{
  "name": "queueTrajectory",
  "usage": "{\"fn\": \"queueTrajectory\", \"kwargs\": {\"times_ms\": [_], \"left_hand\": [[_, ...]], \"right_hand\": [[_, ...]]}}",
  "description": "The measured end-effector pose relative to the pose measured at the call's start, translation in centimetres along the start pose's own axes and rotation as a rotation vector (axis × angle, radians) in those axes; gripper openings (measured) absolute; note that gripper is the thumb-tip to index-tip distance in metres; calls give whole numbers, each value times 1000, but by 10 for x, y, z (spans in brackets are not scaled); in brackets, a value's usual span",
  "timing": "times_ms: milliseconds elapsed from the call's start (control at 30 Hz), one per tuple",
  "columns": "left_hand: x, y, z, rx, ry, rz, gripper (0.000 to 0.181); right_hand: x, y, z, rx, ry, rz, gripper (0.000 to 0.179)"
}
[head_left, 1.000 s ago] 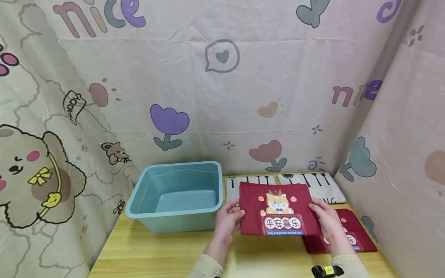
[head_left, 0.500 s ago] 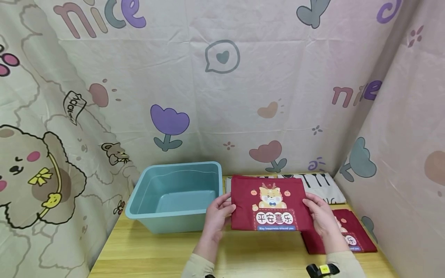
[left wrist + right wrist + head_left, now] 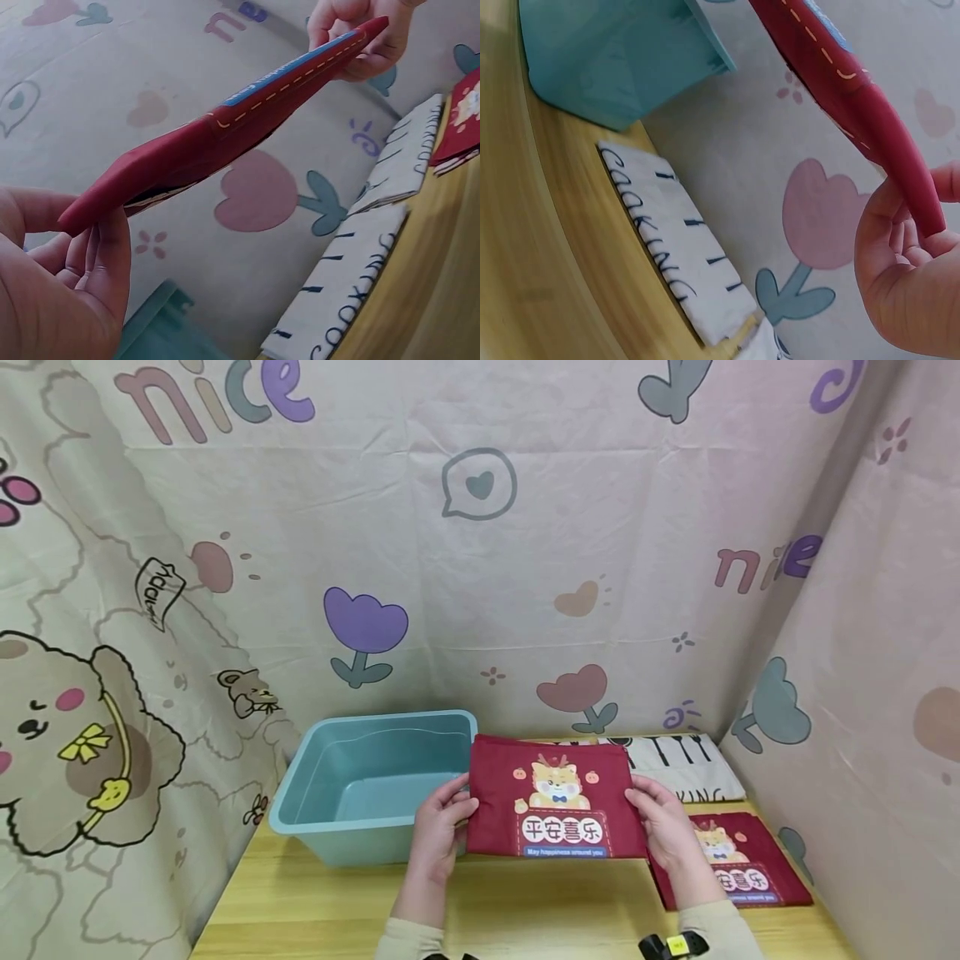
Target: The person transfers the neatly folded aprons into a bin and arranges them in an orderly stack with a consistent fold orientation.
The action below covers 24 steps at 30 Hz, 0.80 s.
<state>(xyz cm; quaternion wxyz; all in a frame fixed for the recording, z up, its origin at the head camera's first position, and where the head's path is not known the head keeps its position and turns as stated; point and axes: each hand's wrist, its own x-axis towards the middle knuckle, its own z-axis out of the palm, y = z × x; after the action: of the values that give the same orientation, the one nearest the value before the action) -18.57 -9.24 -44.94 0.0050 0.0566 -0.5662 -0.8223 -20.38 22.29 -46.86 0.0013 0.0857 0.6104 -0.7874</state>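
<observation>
A teal bin (image 3: 367,847) stands upright on the wooden table (image 3: 525,914). Just to its right, my left hand (image 3: 441,831) pinches one short edge of the red folded cloth (image 3: 495,810) between thumb and fingers. This cloth is raised above the table, its cartoon-animal print facing me. Behind it, largely hidden in the head view, lies a white folded cloth (image 3: 675,247) lettered "COOKING". My right hand (image 3: 666,822) pinches the opposite short edge. Behind that hand lies a second white cloth (image 3: 678,764); at far right, a second red cloth (image 3: 772,852), similarly printed, rests on the table.
</observation>
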Motion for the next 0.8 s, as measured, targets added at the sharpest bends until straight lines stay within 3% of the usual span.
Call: {"fn": "queueTrajectory", "kwargs": {"times_ms": [367,800], "left_hand": [[2,14,-34,1,27,30,47],[6,25,-61,-15,73,52,43]], "right_hand": [[4,3,33,36,-56,-30,20],[7,9,64,17,-86,-17,30]]}}
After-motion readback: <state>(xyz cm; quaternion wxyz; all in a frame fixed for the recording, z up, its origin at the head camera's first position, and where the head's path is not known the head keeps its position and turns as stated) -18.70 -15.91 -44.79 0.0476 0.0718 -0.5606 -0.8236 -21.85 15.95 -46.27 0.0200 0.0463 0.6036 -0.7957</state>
